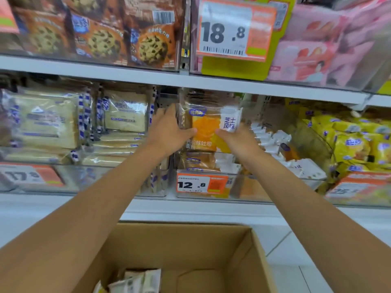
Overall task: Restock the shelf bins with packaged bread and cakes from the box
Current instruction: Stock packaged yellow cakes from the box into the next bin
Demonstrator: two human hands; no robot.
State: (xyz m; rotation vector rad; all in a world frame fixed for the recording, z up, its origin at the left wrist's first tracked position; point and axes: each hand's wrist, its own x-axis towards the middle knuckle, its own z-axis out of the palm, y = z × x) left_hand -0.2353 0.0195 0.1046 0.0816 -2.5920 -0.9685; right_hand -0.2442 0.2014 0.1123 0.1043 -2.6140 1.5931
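An orange and white packaged toast loaf stands upright in the clear shelf bin above the 12.8 price tag. My left hand grips its left side, thumb across the front. On the pack's right side, my right hand holds the lower edge. More packs of the same kind lie beneath it in the bin. The cardboard box sits open below my arms, with a few pale wrapped packs in its bottom left.
The left bin holds white toast packs; the right bin holds yellow snack packs. White sachet-like packs lie right of the held loaf. The upper shelf carries cookie packs and pink packs. White floor tiles show right of the box.
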